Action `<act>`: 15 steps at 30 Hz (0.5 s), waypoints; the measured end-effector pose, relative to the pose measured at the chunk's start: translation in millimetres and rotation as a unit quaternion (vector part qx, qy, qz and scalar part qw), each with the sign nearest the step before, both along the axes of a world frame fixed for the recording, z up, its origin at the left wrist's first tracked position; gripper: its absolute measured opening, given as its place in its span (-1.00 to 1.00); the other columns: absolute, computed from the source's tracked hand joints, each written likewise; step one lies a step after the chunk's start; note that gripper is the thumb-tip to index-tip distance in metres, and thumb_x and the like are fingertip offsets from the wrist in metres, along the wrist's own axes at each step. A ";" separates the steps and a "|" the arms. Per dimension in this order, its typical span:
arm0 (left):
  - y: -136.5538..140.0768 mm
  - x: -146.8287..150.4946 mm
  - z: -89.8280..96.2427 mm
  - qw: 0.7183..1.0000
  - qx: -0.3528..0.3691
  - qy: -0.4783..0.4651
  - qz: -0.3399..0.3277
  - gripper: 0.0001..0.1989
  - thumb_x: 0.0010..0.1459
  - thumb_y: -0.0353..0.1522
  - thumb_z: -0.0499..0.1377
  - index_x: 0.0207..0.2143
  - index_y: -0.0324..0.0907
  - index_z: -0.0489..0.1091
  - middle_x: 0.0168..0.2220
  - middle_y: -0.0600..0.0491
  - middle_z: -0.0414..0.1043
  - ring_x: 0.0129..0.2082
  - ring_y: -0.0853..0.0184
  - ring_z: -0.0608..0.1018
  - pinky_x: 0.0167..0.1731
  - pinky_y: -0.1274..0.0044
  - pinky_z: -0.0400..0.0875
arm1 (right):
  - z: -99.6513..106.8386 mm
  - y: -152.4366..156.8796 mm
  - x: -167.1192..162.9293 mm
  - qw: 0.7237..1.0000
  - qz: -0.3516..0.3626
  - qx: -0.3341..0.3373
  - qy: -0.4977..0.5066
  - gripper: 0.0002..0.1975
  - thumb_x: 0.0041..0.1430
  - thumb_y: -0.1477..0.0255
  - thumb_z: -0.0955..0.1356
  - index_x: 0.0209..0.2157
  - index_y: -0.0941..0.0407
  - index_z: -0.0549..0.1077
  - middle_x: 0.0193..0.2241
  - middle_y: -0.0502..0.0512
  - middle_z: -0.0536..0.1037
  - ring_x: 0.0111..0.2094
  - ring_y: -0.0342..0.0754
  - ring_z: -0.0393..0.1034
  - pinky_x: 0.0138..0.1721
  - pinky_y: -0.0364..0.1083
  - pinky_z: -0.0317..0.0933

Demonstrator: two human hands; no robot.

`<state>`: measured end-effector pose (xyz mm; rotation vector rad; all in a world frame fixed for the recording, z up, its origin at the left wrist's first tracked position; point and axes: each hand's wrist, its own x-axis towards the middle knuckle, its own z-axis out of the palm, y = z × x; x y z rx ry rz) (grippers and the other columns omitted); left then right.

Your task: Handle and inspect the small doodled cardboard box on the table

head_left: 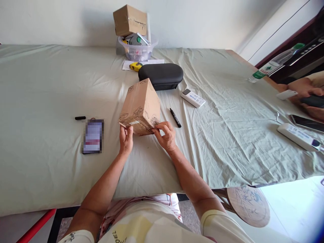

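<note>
Holding a box (140, 106) (scribbled cardboard): left hand (126, 139), right hand (166, 135).

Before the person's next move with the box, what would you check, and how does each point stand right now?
1. Left hand on the cardboard box: ok, at its near left edge.
2. Right hand on the box: ok, fingers at its near right corner.
3. Box base flat on the cloth: cannot tell.
4. Black marker apart from the box: ok, lying to its right.
5. Marker capped: cannot tell; a black cap-like piece lies near the smartphone.
6. Gap to the black zip case behind: cannot tell; the box overlaps it in view.
</note>
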<state>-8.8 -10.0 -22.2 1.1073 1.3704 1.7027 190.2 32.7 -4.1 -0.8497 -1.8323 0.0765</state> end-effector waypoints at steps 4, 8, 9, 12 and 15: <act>4.4 -0.3 -5.8 0.992 -0.035 -0.115 -0.027 -0.25 0.18 0.24 0.25 0.21 -0.01 0.27 0.23 -0.16 0.46 0.12 0.13 0.61 -0.15 0.43 0.62 | 7.2 -8.0 -3.1 0.999 0.005 0.041 0.004 -0.86 0.35 0.45 0.42 -0.07 0.00 0.54 -0.29 0.09 0.58 -0.27 -0.02 0.52 -0.25 0.01 0.50; 9.0 -0.6 -9.4 0.979 -0.080 -0.188 0.020 -0.26 0.17 0.21 0.26 0.18 -0.04 0.25 0.16 -0.16 0.51 -0.04 0.18 0.68 -0.28 0.46 0.64 | 10.2 -16.4 -9.8 0.996 0.086 0.033 0.003 -0.69 0.35 0.52 0.42 0.08 -0.02 0.51 -0.15 0.14 0.58 -0.16 -0.02 0.56 -0.15 0.01 0.56; 9.2 -0.3 -9.7 0.977 -0.087 -0.194 0.037 -0.26 0.19 0.19 0.25 0.20 -0.05 0.23 0.18 -0.18 0.50 -0.04 0.17 0.68 -0.30 0.47 0.63 | 10.0 -18.4 -12.0 0.994 0.107 0.030 0.001 -0.66 0.35 0.54 0.41 0.11 -0.02 0.50 -0.11 0.15 0.58 -0.13 -0.01 0.57 -0.12 0.01 0.56; 6.9 1.6 -9.5 0.978 -0.092 -0.183 0.051 -0.20 0.26 0.18 0.19 0.34 -0.03 0.08 0.28 -0.24 0.42 0.08 0.12 0.66 -0.27 0.44 0.65 | 8.3 -23.7 -18.8 0.989 0.148 0.026 -0.010 -0.60 0.36 0.57 0.38 0.17 -0.02 0.46 -0.02 0.19 0.56 -0.06 -0.02 0.58 -0.07 0.01 0.59; 1.6 5.0 -6.7 0.987 -0.069 -0.145 0.011 -0.02 0.25 0.23 0.17 0.48 0.02 -0.18 0.36 -0.27 0.34 0.22 0.08 0.59 -0.03 0.30 0.66 | 6.6 -26.3 -23.3 0.987 0.158 0.028 -0.018 -0.58 0.37 0.60 0.34 0.19 -0.01 0.43 0.04 0.22 0.57 -0.01 -0.02 0.60 -0.02 0.01 0.60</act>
